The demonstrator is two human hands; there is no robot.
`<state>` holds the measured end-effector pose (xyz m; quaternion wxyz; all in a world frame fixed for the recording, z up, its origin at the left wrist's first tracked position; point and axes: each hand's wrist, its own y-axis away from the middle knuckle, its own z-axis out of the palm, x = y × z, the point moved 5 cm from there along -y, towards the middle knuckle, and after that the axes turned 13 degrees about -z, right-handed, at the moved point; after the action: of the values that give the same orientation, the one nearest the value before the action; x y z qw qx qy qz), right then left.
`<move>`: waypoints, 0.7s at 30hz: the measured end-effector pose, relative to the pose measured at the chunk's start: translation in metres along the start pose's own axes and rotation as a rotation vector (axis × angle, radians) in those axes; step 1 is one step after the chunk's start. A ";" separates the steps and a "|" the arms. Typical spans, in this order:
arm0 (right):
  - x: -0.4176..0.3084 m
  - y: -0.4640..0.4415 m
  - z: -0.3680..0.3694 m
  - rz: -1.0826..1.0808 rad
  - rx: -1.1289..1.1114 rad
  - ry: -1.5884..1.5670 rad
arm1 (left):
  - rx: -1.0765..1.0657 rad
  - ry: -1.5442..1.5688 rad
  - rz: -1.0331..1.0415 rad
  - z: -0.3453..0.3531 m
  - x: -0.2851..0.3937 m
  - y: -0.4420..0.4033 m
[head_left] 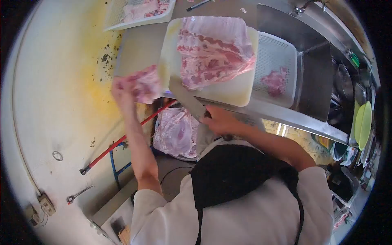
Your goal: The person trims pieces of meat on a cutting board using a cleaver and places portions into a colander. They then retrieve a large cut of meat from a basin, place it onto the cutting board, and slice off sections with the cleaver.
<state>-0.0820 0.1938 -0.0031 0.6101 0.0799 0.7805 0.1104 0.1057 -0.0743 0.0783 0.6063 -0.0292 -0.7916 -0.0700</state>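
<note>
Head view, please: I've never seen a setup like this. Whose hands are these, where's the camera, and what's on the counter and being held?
There is no machine here: one person works with two bare hands. The only picture comes from a camera on that person's head, looking forward and down, so the arms reach up from below.

On the steel counter lies a white board with a big slab of ribs on it. A basket with some meat stands right of the board; another basket with meat is at upper left.

The left hand holds a cut, slightly blurred. The right hand grips a knife.
</note>
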 end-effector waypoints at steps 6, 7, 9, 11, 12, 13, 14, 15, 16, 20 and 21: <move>0.011 0.063 -0.067 -0.027 0.215 0.071 | -0.026 -0.072 0.127 0.028 0.099 0.004; 0.015 0.070 -0.080 -0.003 0.286 0.021 | -0.009 -0.100 0.149 0.043 0.110 -0.001; 0.018 0.084 -0.104 0.048 0.424 -0.081 | -0.019 -0.062 0.190 0.079 0.130 -0.007; 0.010 0.095 -0.128 0.089 0.596 -0.178 | -0.083 0.003 0.259 0.124 0.143 -0.010; 0.009 0.100 -0.138 0.108 0.679 -0.227 | -0.117 0.001 0.304 0.145 0.145 -0.005; 0.017 0.101 -0.147 0.073 0.752 -0.204 | -0.184 -0.078 0.325 0.168 0.145 0.014; 0.023 0.104 -0.153 0.049 0.788 -0.225 | -0.249 -0.158 0.347 0.191 0.144 0.031; 0.028 0.106 -0.160 0.021 0.823 -0.246 | -0.269 -0.253 0.555 0.212 0.122 0.035; 0.033 0.109 -0.168 -0.009 0.858 -0.267 | -0.286 -0.350 0.764 0.234 0.085 0.037; 0.065 0.131 -0.176 0.046 0.790 -0.224 | -0.677 -0.208 -0.026 0.246 -0.006 0.101; 0.071 0.139 -0.173 0.074 0.765 -0.250 | -0.722 -0.085 -0.297 0.240 -0.031 0.122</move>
<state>-0.2680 0.3328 0.0083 0.6221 0.3420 0.6818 -0.1767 -0.1001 0.0823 -0.0033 0.5070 -0.1287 -0.7361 -0.4296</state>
